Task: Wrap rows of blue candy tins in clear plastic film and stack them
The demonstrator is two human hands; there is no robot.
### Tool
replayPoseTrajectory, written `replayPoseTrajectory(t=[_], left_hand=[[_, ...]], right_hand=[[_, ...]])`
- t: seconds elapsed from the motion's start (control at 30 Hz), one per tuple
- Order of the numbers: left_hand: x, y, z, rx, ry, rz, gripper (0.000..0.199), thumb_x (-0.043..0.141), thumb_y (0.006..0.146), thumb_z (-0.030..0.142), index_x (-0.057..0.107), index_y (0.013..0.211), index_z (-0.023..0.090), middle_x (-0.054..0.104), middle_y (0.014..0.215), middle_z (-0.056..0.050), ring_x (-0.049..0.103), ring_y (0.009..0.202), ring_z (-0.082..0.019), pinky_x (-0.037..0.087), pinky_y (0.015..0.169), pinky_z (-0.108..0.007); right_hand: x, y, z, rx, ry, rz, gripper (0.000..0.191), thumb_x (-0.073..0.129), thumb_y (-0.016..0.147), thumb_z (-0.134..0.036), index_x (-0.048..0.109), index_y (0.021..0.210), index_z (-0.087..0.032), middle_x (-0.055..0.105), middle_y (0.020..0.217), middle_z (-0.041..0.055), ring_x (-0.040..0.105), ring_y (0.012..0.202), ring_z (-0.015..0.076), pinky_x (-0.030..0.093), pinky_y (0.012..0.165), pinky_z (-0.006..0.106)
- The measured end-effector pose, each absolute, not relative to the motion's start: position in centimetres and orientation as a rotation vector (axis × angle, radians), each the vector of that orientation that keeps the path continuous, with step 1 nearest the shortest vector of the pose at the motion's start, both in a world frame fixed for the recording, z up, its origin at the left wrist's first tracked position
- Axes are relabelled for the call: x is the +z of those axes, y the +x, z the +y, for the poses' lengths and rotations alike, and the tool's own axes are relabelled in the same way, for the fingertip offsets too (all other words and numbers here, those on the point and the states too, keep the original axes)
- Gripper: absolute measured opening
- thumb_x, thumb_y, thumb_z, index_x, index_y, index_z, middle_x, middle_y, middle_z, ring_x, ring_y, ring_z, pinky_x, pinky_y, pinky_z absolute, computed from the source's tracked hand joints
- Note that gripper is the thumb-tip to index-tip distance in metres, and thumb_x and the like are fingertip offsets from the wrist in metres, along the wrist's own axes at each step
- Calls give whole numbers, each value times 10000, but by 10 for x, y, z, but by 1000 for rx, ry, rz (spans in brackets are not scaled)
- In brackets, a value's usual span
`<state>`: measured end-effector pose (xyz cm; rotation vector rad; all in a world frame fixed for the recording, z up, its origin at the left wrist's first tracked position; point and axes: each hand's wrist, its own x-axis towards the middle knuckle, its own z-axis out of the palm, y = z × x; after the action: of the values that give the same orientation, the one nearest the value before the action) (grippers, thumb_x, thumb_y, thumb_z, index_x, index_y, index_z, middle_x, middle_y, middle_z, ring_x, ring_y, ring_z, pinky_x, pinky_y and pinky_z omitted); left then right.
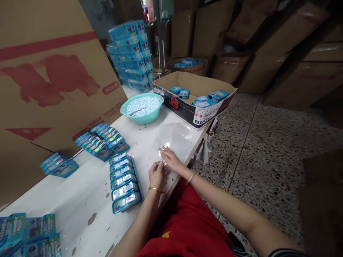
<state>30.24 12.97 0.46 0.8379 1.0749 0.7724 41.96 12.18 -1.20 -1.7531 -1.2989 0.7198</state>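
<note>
A clear plastic bag (175, 137) lies flat on the white table, its near edge under my hands. My left hand (157, 174), with a gold bangle at the wrist, pinches that near edge between thumb and fingers. Beside it my right hand (170, 159) rests with fingers stretched out over the plastic. Left of my hands stands a row of blue tins (124, 182), several side by side.
A turquoise basin (143, 117) of small pale balls stands beyond the bag. Behind it an open carton (184, 110) holds blue packs. More blue packs (103, 141) line the table's left, near a large cardboard box (48, 85). Stacked packs (131, 57) rise at the back.
</note>
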Motion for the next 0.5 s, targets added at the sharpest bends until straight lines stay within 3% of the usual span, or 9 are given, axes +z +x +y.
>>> replayPoseTrajectory(t=[0.13,0.2,0.27,0.33,0.43,0.5], left_hand=[[-7,295,130,845,929,1150,443,741,571,524,509,636,152,491,479,51,412,414,-59,322,400,-175],[-10,291,126,871,960,1141,436,722,583,533,484,606,168,438,429,69,372,378,-62,300,383,-186],[-10,290,121,887,991,1127,437,721,592,529,467,578,174,414,417,69,363,379,-67,299,384,-192],[-8,290,116,908,1021,1110,430,725,609,518,480,576,166,432,454,58,381,413,-65,324,408,-189],[-4,287,112,938,1034,1063,423,738,613,525,538,634,153,507,598,27,461,525,-74,411,496,-189],[-4,283,111,937,1017,1025,442,750,594,544,578,696,149,580,774,-20,558,675,-109,482,596,-213]], right_hand=[[-24,412,93,423,-1623,-1344,645,503,892,-556,422,1385,-147,377,1465,165,214,1424,277,245,1144,521],[-26,411,80,410,-1527,-1388,520,557,859,-564,543,1202,-173,525,1308,157,392,1307,286,279,1112,537],[-27,411,72,529,-1437,-1397,339,518,895,-529,582,903,-196,623,1026,98,547,1056,247,327,1060,518],[-27,412,69,670,-1355,-1370,353,465,929,-490,515,732,-202,584,822,46,551,849,202,404,953,447],[-29,416,72,855,-1278,-1264,370,501,886,-529,497,720,-198,517,748,22,502,746,179,437,739,332],[-29,422,75,960,-1293,-1140,402,532,835,-578,500,734,-191,505,720,6,489,702,163,418,679,295]])
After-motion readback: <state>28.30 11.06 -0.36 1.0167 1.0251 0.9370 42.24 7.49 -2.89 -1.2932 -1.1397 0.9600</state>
